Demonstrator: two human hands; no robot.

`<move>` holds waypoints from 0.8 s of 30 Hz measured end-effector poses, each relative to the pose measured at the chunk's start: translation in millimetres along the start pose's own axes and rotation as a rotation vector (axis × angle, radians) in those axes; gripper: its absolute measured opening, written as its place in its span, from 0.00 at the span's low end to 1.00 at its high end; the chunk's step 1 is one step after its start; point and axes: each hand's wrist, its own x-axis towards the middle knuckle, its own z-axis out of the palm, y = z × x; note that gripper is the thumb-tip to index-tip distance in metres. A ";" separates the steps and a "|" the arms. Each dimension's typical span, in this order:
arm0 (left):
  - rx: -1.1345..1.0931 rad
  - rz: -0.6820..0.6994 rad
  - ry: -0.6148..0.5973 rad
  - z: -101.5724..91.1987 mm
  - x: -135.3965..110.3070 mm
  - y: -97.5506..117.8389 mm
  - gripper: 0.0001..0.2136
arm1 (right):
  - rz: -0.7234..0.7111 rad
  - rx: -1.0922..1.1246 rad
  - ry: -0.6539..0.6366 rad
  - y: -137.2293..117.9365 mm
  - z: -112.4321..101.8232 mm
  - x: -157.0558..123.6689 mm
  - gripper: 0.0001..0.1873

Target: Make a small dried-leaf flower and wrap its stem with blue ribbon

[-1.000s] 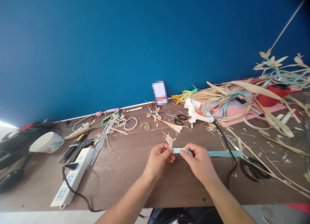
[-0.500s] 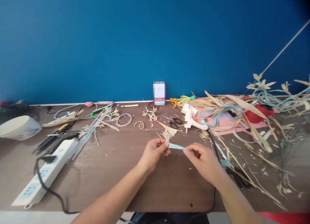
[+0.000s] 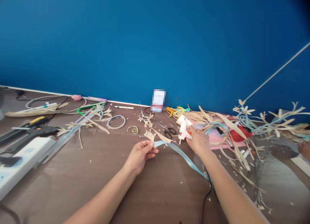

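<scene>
Between the thumb and fingers of my left hand (image 3: 142, 154) is the base of a pale dried-husk flower (image 3: 150, 135). A light blue ribbon (image 3: 185, 157) trails from that pinch, curving right and down toward my right forearm, its far end hidden there. My right hand (image 3: 199, 140) has its fingers around the handle of a white hot glue gun (image 3: 184, 128). The gun's nozzle points down near the tabletop, and an orange part shows beside my fingers. Black-handled scissors (image 3: 170, 132) lie just left of the gun.
A white power strip (image 3: 26, 162) and a dark glue gun (image 3: 29, 136) lie at left. Husk strips (image 3: 204, 114) and a red object (image 3: 239, 133) crowd the right. Another person's hand (image 3: 304, 149) shows at the right edge. A black cord (image 3: 205, 195) runs beneath my right forearm.
My right hand has let go of the ribbon and moved up to the white glue gun. The ribbon now hangs loose from my left hand. The view has shifted and tilted.
</scene>
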 end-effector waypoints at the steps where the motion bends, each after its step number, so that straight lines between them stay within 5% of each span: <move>1: -0.007 -0.003 -0.002 -0.5 0.2 0.9 0.14 | -0.002 0.001 -0.003 -1.9 2.5 0.3 0.25; 9: -0.028 -0.018 0.007 -2.3 4.0 -0.1 0.15 | 0.062 0.166 0.056 2.9 9.7 -5.4 0.22; 14: -0.037 -0.024 0.008 -3.8 6.2 -4.1 0.14 | 0.204 0.721 0.207 13.1 4.2 -4.6 0.19; 18: -0.055 -0.039 0.008 -3.6 5.3 -3.9 0.14 | 0.312 1.267 0.481 2.2 -27.4 -17.1 0.20; 19: -0.059 -0.044 0.001 -3.3 4.6 -3.1 0.14 | 0.253 1.414 0.453 -3.9 -37.5 -25.1 0.17; 21: -0.061 -0.048 -0.013 -2.6 3.0 -1.1 0.13 | 0.105 1.639 0.181 -18.4 -53.6 -47.0 0.17; 24: -0.069 -0.052 -0.018 -1.4 1.2 1.3 0.12 | 0.011 1.696 -0.144 -40.0 -56.4 -86.2 0.18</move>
